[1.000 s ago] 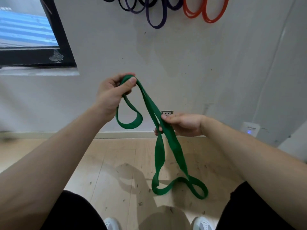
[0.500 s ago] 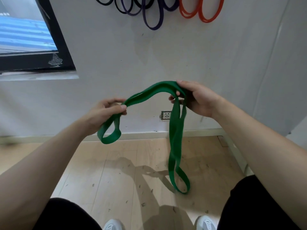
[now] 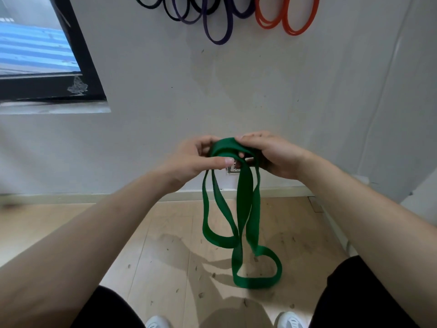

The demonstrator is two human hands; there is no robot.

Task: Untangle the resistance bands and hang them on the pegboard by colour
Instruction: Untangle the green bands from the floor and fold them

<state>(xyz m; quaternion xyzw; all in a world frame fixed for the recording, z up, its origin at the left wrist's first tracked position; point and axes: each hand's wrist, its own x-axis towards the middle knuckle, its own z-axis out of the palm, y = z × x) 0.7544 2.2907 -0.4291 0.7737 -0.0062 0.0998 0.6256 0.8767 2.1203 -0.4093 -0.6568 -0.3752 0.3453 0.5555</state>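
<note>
A wide green resistance band (image 3: 246, 209) hangs in twisted loops from both my hands, held out in front of me at chest height. My left hand (image 3: 191, 159) pinches its top fold from the left between thumb and fingers. Close against it, my right hand (image 3: 272, 155) grips the same fold from the right, fingers curled over it. The band's lowest loop (image 3: 257, 271) dangles near the floor. High on the wall hang black bands (image 3: 151, 3), purple bands (image 3: 217, 24) and orange bands (image 3: 288, 17); their pegs are cut off by the frame's top edge.
A white wall faces me with a socket (image 3: 233, 169) behind the band. A dark-framed window (image 3: 47, 67) is at the upper left. Below lie the pale wooden floor (image 3: 153, 256), my dark trousers and white shoes (image 3: 158, 323).
My hands have come together at the band's top, having been apart half a second ago. The arch stretched between them is gone, and the band now hangs as several long loops.
</note>
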